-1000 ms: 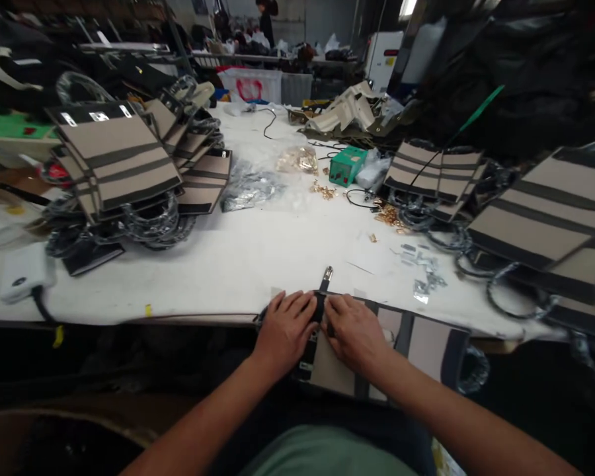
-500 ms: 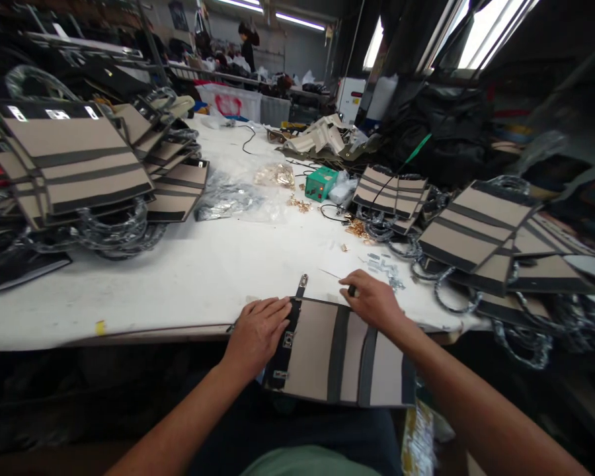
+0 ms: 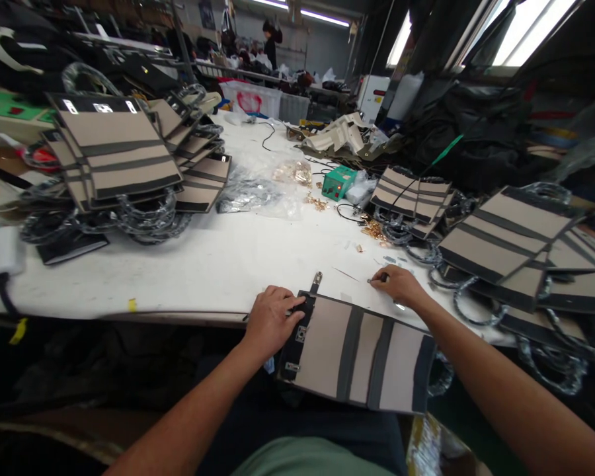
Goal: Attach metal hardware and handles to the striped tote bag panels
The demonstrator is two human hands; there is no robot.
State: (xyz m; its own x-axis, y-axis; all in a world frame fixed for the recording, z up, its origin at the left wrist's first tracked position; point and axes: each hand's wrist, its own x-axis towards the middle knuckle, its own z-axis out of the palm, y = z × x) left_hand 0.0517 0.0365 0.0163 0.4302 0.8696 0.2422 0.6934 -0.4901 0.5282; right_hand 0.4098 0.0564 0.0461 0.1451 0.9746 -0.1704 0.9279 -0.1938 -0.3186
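A beige bag panel [image 3: 324, 347] with dark grey bands and black ends lies over the table's front edge, towards my lap. Metal fittings sit along its black left end, and a short black strap with a metal plate [image 3: 317, 279] sticks out at the top. My left hand [image 3: 272, 317] holds the panel's upper left corner, thumb and index finger pressed on the black strip. Beyond the panel's top edge, my right hand [image 3: 396, 285] is closed round the dark handle of an awl-like tool [image 3: 347, 274]. Its thin shaft points left over the white tabletop.
Stacked bag panels with wrapped handles stand at left [image 3: 129, 149] and right [image 3: 506, 228]. A green box [image 3: 338, 182] with a lit red light, gold-coloured metal bits [image 3: 374, 229] and clear plastic bags [image 3: 258, 192] lie on the white table [image 3: 188, 271]. Another person [image 3: 271, 45] is far back.
The camera view has swung a little to the left. My right hand has moved right, away from the panel's top edge, with the tool. My left hand stays on the black strip.
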